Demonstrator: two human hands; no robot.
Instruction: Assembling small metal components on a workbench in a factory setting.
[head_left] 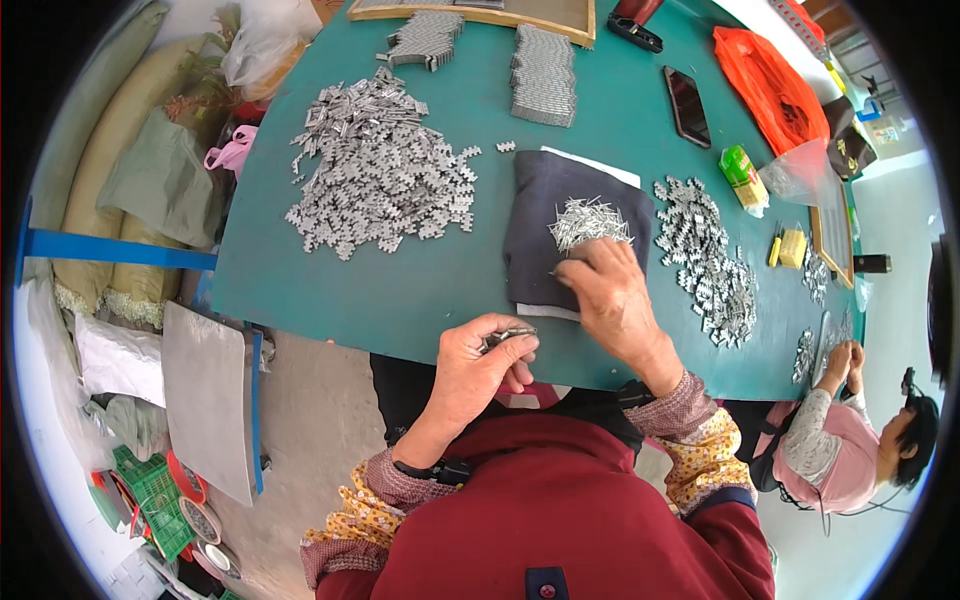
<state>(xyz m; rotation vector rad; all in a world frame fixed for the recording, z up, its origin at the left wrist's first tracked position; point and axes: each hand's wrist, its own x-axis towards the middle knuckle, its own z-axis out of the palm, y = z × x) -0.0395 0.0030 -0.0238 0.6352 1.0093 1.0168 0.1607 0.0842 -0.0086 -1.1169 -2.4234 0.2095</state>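
Observation:
My left hand [474,368], just off the table's front edge, is closed around a few small grey metal pieces [497,338] that show between thumb and fingers. My right hand [612,302] hovers over a folded dark cloth [530,220], its thumb and fingertips pinched together. Whatever lies in that pinch is too small to make out. A heap of thin silvery pins [588,222] rests on the cloth, just beyond the right fingers. Left of the cloth spreads a big pile of toothed grey metal pieces [385,170]; a smaller pile of joined-looking pieces [705,260] lies on its right.
Stacked metal pieces [543,78] stand in rows at the back near a wooden-framed tray [560,22]. A phone [686,106], a red plastic bag [770,85] and a green-yellow packet [743,178] lie at the right. Another person [825,450] works at the table's right end.

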